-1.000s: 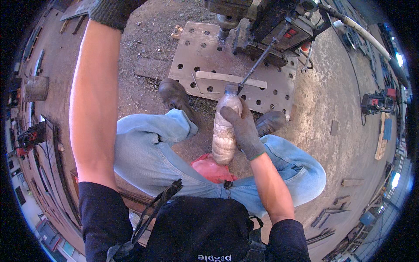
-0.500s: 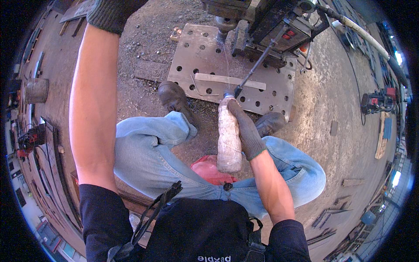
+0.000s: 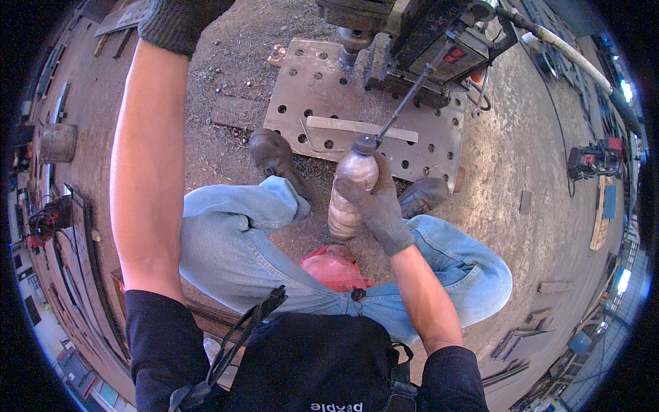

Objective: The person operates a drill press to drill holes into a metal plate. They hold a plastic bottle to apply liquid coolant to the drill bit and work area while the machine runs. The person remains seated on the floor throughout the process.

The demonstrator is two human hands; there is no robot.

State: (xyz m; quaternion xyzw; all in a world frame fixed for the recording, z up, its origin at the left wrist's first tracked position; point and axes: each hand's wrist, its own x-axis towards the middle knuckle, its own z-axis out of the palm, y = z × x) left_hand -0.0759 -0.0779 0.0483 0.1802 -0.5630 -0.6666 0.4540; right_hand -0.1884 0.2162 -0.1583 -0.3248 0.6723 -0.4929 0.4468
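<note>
My right hand [image 3: 382, 211], in a dark grey knit glove, is wrapped around a cloudy plastic squeeze bottle [image 3: 343, 216] with a dark cap. The bottle is held over the gap between my knees, cap end toward the drilling machine [image 3: 353, 20]. Its spindle and bit [image 3: 350, 51] point down at a steel plate [image 3: 312, 89] full of round holes. Raised at the upper left, my left hand [image 3: 177, 26] wears the same kind of glove. Its fingers are cut off by the picture's dark rim, so their grip is hidden.
A flat metal strip [image 3: 364, 128] and a bent thin rod [image 3: 309, 141] lie on the plate's near part. A long handle rod [image 3: 412, 96] slants down from the machine. Dark boots [image 3: 274, 154] stand at the plate's near edge. Something red [image 3: 333, 268] sits between my thighs.
The thin stream of liquid between bottle and bit is gone. My right hand has turned the bottle, its base moving away from me and its cap tipping up. My left arm has barely moved.
</note>
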